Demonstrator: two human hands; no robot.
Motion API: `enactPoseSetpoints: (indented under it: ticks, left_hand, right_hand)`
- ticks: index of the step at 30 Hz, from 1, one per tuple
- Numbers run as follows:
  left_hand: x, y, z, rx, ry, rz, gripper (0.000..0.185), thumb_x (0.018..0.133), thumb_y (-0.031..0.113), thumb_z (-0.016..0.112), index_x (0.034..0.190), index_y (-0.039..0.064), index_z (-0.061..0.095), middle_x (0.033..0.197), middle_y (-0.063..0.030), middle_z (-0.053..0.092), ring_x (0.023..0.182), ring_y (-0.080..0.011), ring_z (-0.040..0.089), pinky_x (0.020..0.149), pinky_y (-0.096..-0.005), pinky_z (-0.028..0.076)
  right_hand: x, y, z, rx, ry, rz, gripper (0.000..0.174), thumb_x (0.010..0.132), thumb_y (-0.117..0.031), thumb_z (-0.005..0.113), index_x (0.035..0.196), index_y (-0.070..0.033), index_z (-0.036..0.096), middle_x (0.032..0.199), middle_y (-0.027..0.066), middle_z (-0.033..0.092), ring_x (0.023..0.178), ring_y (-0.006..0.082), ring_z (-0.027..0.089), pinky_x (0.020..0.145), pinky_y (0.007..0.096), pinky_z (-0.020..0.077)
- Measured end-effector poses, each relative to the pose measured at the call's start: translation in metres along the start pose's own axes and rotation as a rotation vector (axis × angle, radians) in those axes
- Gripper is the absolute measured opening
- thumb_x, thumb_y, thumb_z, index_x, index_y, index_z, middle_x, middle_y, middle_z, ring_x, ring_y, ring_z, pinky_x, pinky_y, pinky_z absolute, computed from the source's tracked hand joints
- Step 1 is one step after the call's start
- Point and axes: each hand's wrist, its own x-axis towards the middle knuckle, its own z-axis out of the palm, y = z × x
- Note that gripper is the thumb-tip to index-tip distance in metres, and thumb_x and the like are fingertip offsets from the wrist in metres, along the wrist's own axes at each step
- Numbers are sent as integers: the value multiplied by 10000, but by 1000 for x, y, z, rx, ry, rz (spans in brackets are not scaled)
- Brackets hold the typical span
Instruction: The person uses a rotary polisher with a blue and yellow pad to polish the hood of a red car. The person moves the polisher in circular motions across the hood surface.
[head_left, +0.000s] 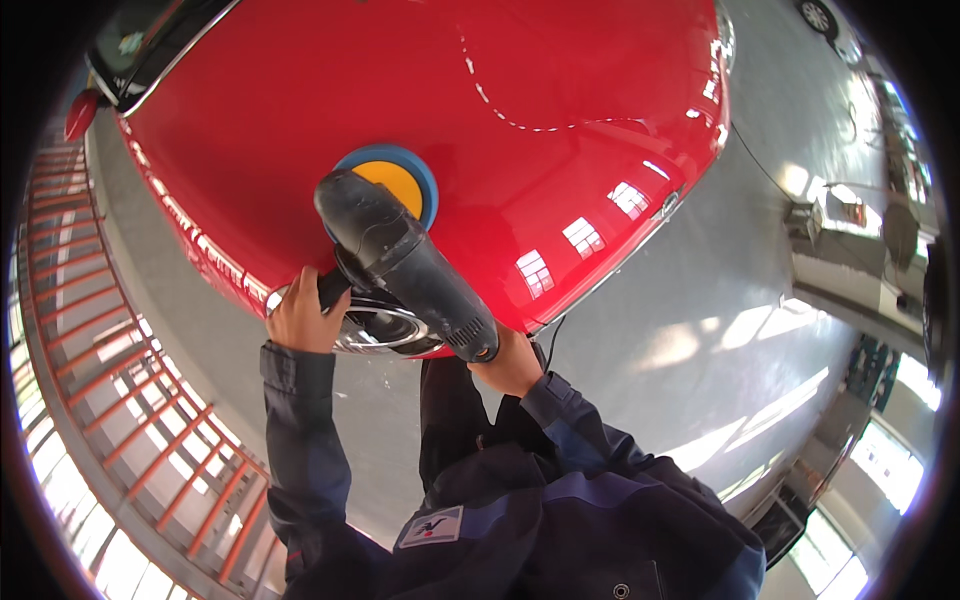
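Observation:
A black electric car polisher (412, 262) lies slantwise over the front of a red car hood (300, 90). Its round blue and yellow pad (397, 180) is at the hood's surface, partly hidden under the machine's head. My left hand (306, 311) grips the black side handle, above the car's headlight (382, 326). At the rear end of the machine's body, my right hand (511, 361) is wrapped around the grip, which is mostly hidden. A curved row of white reflections shows on the hood.
A power cord (555, 341) hangs near my right hand. Orange metal bars (97, 300) run along the left. A side mirror (81, 114) juts out at the upper left. At the right stand a bench-like structure (840, 277) and, far off, another car (844, 41).

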Motion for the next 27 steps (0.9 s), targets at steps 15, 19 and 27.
enactPoseSetpoints:
  ticks: [15,19,27]
  left_hand:
    - [121,242,32,65,-473,450,296,826,304,706,977,74,596,747,-174,683,709,-400,680,629,-537,534]
    - [164,353,74,128,-522,645,250,804,247,723,951,63,640,828,-160,715,801,-352,713,689,-481,547]
    - [209,433,81,232,-360,764,140,844,171,628,858,102,748,818,-93,741,816,-258,739,623,-406,575]
  right_hand:
    - [-38,63,-116,99,604,168,364,801,-210,828,1001,31,643,874,124,737,770,219,725,692,339,543]
    - [-26,98,-158,406,589,457,282,821,-151,797,970,48,661,886,84,732,774,160,675,728,333,539]
    - [16,125,-248,505,508,336,131,841,-77,721,762,-6,644,648,9,612,506,95,552,477,273,421]
